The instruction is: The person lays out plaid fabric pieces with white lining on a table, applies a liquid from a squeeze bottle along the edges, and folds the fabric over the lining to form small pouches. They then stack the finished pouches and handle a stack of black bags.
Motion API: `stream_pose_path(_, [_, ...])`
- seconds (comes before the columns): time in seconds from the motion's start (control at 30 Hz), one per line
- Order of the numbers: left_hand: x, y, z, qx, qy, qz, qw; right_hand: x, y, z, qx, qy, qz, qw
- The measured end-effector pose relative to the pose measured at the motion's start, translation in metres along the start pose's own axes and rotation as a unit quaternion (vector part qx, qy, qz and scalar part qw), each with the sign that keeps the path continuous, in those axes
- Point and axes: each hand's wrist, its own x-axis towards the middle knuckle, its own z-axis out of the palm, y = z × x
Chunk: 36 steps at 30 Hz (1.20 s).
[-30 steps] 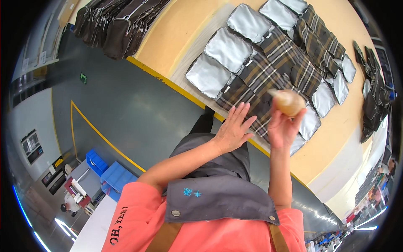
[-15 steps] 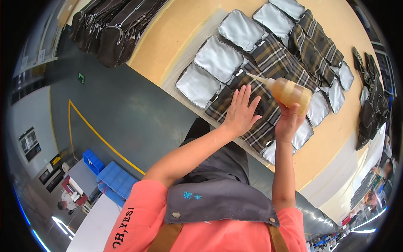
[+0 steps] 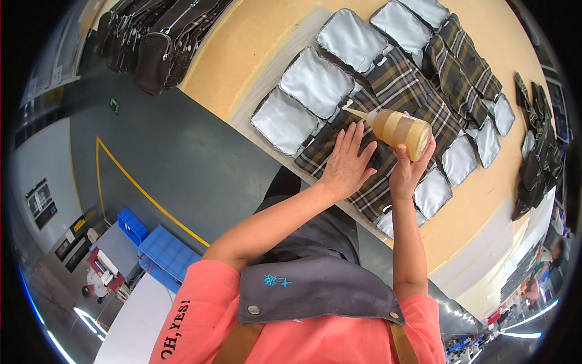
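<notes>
Head view: an amber bottle (image 3: 395, 128) is gripped by the right hand (image 3: 410, 175) over plaid fabric (image 3: 400, 79), tilted, apparently so its nozzle (image 3: 359, 114) is aimed near a white tag (image 3: 348, 104); the fabric is seemingly steadied by the open left hand (image 3: 347, 165)

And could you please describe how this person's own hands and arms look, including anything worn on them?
The left hand and right hand are ungloved, with no wristwatch showing. Both forearms are uncovered. The short T-shirt sleeves are coral; the left sleeve carries black lettering, while none shows on the right sleeve.
</notes>
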Motion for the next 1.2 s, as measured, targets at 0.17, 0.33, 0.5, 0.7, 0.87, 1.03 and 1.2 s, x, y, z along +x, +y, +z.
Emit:
stream_pose_path(0.17, [0.000, -0.001, -0.001, -0.001, 0.003, 0.004, 1.000, 0.002, -0.001, 0.004, -0.014, 0.009, -0.016, 1.000])
stream_pose_path(0.33, [-0.001, -0.002, -0.001, -0.005, -0.001, 0.001, 1.000, -0.001, -0.004, 0.006, -0.010, -0.027, -0.013, 1.000])
stream_pose_path(0.5, [-0.001, -0.002, -0.001, -0.006, 0.001, 0.004, 1.000, 0.004, -0.004, 0.007, -0.031, 0.000, -0.028, 0.999])
stream_pose_path(0.7, [-0.001, -0.001, -0.001, -0.009, 0.003, 0.005, 1.000, 0.004, -0.002, -0.001, -0.031, 0.001, -0.016, 0.999])
stream_pose_path(0.87, [0.001, 0.003, -0.006, -0.016, -0.007, 0.002, 1.000, 0.003, -0.008, -0.008, 0.271, 0.058, 0.203, 0.939])
stream_pose_path(1.03, [0.023, 0.020, -0.018, -0.027, 0.026, 0.030, 0.999, 0.050, -0.043, -0.040, 0.716, 0.002, 0.278, 0.641])
stream_pose_path(1.2, [0.099, 0.028, -0.032, 0.000, 0.107, 0.037, 0.994, 0.092, -0.054, -0.079, 0.551, 0.079, 0.149, 0.818])
